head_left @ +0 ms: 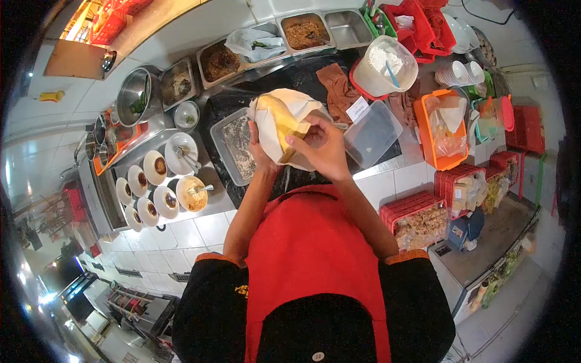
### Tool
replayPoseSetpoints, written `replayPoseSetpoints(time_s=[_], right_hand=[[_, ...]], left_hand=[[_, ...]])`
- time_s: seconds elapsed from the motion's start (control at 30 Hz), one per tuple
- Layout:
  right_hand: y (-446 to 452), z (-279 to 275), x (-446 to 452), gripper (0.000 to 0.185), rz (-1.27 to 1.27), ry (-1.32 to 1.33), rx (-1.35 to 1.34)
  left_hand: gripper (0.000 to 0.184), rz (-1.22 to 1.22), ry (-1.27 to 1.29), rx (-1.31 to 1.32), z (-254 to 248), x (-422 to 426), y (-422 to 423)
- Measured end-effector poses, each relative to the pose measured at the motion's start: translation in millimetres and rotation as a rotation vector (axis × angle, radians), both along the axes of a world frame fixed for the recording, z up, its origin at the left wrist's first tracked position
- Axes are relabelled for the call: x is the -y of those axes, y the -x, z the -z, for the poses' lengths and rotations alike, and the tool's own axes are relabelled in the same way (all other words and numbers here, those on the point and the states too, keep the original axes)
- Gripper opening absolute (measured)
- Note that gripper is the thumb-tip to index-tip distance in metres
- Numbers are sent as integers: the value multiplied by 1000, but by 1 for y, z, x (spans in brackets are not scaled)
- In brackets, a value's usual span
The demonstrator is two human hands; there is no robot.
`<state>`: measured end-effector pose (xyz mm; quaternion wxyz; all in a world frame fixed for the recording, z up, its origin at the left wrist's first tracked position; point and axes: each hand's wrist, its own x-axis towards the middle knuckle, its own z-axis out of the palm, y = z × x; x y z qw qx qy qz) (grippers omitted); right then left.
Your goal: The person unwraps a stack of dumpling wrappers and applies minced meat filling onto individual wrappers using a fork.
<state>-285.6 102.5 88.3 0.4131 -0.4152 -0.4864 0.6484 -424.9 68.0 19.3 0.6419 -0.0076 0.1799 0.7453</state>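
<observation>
Between my hands, above the counter, is a floppy cream-and-yellow bundle [281,118] that looks like paper or thin sheets; its exact kind is unclear. My left hand [261,148] grips its left side from below. At its right edge, the fingers of my right hand [324,148] are bent and pinch the bundle. A clear plastic tray [227,158] dusted with white powder lies beside and partly beneath my left hand. To the right of my right hand rests a clear plastic lid [378,130].
A tub of white powder [384,66] stands behind the lid, near a brown cloth [336,85]. Metal food pans [302,31] line the back. Several bowls with dark sauce [165,201] sit at left. An orange basket [445,130] and red crates [417,218] are at right.
</observation>
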Motion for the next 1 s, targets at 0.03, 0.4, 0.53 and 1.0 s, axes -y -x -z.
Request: replayPoseSetpoints(time_s=[0.03, 0.4, 0.53, 1.0], right_hand=[[1, -3, -1, 57, 14, -35, 89], [8, -5, -19, 48, 90, -105, 255], [5, -22, -30, 50, 133, -209, 193], [-74, -73, -85, 50, 328, -538, 499]], left_hand=[[75, -30, 15, -35, -2, -1, -1], [72, -46, 101, -82, -9, -19, -11], [60, 14, 112, -14, -9, -43, -16], [19, 158, 104, -64, 8, -114, -84]])
